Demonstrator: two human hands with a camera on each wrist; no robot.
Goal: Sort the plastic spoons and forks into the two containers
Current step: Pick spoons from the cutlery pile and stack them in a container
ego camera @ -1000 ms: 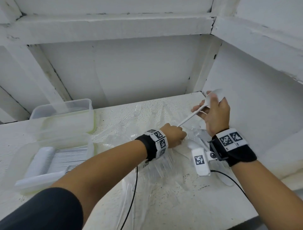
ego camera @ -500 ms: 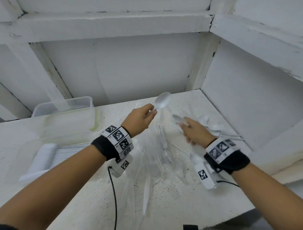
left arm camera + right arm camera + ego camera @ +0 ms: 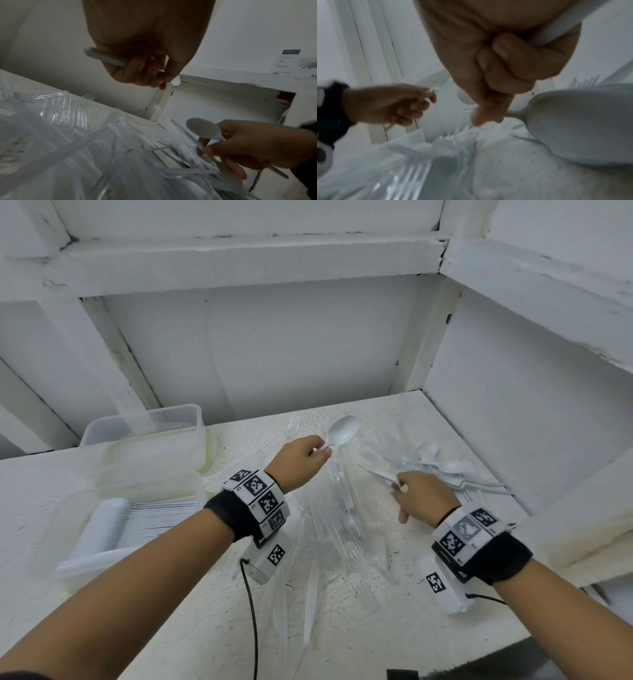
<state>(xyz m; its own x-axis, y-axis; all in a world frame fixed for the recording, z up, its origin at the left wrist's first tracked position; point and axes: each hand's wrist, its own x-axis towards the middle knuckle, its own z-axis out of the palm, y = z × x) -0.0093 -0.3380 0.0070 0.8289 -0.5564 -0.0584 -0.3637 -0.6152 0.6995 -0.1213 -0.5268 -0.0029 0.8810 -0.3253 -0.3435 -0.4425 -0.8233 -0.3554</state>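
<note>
My left hand (image 3: 320, 451) pinches the neck of a white plastic spoon (image 3: 342, 431) and holds it up over the middle of the table; its handle (image 3: 102, 56) runs through my curled fingers. My right hand (image 3: 399, 491) is low over the cutlery pile and grips another white spoon (image 3: 202, 127), bowl pointing left. A heap of clear plastic forks (image 3: 342, 508) lies on a clear plastic sheet between my hands. Several white spoons (image 3: 442, 463) lie at the right. At the left stand a clear back container (image 3: 144, 419) and a near container (image 3: 202, 501) with stacked white cutlery.
A clear lid (image 3: 96, 559) leans on the near container's front. White walls close the back and right of the speckled table (image 3: 376, 628). Black cables hang from both wrist cameras. One white utensil (image 3: 310, 604) lies alone near the front.
The spoon passed from my right hand to my left, which now holds it up at the centre. My right hand dropped to the pile and took hold of another spoon.
</note>
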